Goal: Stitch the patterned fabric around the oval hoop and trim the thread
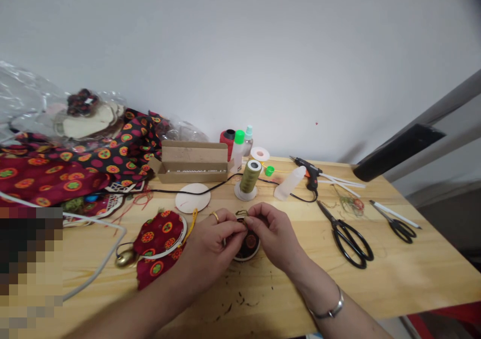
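At the middle of the table, my left hand (220, 236) and my right hand (273, 234) meet over a round disc (248, 246) covered in dark patterned fabric with a pale rim. Both hands are closed, thumbs and fingers pinched on a thin olive cord (241, 213) at the disc's upper edge. My fingers hide part of the disc and most of the cord. Left of my left hand lies a red patterned fabric disc (161, 234) with a white rim and a yellow cord loop (192, 224). Behind my hands stands a spool of olive thread (248, 179).
Black-handled scissors (351, 241), smaller scissors (400, 228) and a glue gun (310, 171) lie to the right. A white squeeze bottle (289, 184) leans near the spool. Behind are an open cardboard box (193, 174) and a white oval piece (193, 198). Patterned fabric (75, 163) is heaped left.
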Demonstrator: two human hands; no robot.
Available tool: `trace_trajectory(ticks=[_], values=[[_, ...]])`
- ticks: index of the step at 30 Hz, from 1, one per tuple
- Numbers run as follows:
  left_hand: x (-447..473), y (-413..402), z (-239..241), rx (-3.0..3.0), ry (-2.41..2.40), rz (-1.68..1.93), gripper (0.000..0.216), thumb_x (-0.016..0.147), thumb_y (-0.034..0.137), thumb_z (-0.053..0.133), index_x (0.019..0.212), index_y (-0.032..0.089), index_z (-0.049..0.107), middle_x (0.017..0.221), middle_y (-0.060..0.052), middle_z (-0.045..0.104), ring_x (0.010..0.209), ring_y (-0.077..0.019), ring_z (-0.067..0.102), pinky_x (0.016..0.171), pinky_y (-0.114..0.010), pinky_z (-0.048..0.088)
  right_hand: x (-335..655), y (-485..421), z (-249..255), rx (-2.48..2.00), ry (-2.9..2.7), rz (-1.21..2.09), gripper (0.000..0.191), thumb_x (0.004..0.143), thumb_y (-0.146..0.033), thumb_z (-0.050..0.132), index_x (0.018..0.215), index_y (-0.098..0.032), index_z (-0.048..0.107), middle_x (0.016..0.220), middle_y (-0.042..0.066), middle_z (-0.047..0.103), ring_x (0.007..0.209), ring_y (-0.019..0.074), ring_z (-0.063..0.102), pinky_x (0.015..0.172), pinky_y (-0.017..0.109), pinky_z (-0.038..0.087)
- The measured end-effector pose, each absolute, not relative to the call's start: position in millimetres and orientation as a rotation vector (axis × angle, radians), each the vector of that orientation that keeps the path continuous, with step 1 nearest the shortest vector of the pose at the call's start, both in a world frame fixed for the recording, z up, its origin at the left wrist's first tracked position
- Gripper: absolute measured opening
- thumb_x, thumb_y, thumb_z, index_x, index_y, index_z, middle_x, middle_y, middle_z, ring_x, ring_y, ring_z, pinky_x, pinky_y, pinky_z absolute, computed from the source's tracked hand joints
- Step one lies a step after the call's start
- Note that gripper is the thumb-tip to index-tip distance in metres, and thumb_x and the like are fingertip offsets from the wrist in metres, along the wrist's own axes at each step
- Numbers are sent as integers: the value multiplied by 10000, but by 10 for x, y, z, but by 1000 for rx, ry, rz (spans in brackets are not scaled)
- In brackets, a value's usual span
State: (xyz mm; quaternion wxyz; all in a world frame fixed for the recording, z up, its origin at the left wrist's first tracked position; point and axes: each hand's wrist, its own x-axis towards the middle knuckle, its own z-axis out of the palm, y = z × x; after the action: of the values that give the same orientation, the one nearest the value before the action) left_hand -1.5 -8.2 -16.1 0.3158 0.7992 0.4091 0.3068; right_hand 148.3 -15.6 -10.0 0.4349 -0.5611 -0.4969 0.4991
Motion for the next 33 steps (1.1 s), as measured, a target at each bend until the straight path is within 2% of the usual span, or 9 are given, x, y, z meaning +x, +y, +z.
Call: trace_trajectory(ticks=[16, 26, 33], values=[[-22, -117, -99, 1953, 1046, 784, 216, 829, 171, 460, 695, 169, 630, 687, -12, 547, 683, -141, 531, 632, -247, 408, 1472, -157, -108, -1336, -1177, 1348, 97, 698, -268, 571, 678, -192, 515, 494, -62, 477, 439, 86, 434, 419, 202, 359], [-10, -40, -61, 1311, 1025, 650, 150, 739, 251, 556, 642, 158, 623, 659, -6, 611, 672, -150, 555, 651, -248, 442, 1469, -147, -107, -1301, -1060, 1464, 122, 672, -278, 603, 695, -166, 560, 542, -39, 549, 460, 82, 467, 457, 210, 371], [6, -68, -45, 1409, 1064, 654, 160, 743, 251, 549, 644, 154, 628, 663, -7, 609, 673, -150, 548, 648, -244, 434, 1464, -148, -120, -1319, -1078, 1445, 135, 669, -270, 608, 666, -168, 520, 490, -59, 506, 435, 73, 440, 439, 201, 353]])
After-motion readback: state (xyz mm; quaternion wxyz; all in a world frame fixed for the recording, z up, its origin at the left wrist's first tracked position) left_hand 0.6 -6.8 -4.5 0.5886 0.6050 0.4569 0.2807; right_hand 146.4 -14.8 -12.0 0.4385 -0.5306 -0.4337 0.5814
